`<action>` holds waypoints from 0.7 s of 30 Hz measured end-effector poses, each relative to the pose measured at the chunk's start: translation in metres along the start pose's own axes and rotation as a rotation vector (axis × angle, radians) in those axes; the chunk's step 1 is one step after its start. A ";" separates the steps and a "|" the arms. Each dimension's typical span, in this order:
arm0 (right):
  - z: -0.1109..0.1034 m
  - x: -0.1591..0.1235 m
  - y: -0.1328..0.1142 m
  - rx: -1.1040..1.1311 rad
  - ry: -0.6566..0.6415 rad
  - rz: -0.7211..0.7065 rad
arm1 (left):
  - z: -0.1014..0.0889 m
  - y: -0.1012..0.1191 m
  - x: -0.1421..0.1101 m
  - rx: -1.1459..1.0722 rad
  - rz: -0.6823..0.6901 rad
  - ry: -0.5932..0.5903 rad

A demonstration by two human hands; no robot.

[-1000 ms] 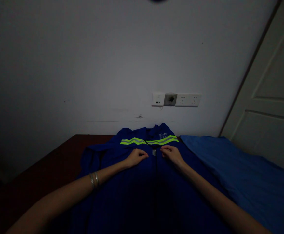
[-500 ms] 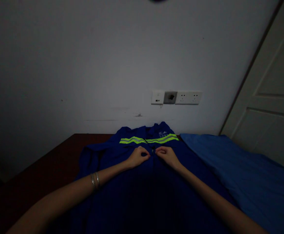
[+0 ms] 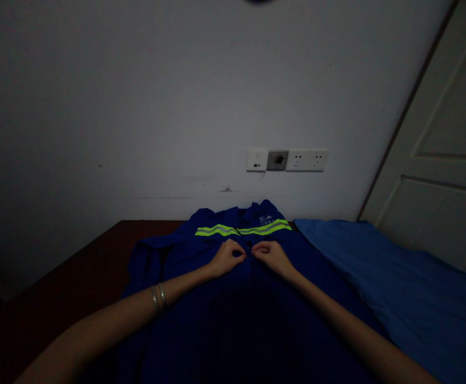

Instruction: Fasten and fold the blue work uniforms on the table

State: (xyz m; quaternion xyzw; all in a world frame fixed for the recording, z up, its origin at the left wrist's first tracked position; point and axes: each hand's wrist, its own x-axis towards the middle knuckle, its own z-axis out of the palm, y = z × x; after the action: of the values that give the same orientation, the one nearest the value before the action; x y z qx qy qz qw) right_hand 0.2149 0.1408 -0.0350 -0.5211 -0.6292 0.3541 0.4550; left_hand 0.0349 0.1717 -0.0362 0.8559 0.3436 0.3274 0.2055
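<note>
A dark blue work jacket with a yellow-green and grey reflective stripe lies spread out, its collar toward the wall. My left hand is closed in a pinch on the jacket's front edge, just below the stripe. Facing it, my right hand pinches the opposite front edge, the fingertips of both hands nearly meeting at the middle opening. Too dark and small to make out is any fastener between the fingers. White lettering shows on the chest above the right hand.
The jacket rests on a dark red-brown table against a pale wall. To the right lies a lighter blue cloth. Sockets and switches are set in the wall, and a panelled door stands at the right.
My right hand has moved left toward my left hand, and the jacket's two front edges have come together, covering the pale patch seen between them. My left hand has shifted only slightly.
</note>
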 end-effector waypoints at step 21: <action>0.004 0.005 0.012 0.010 -0.093 -0.033 | 0.004 0.000 -0.003 -0.076 -0.124 0.023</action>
State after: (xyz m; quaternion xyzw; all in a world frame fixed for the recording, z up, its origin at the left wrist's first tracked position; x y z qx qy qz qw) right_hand 0.2150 0.1478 -0.0460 -0.4914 -0.6565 0.3735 0.4337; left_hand 0.0363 0.1692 -0.0404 0.8205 0.3857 0.3369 0.2540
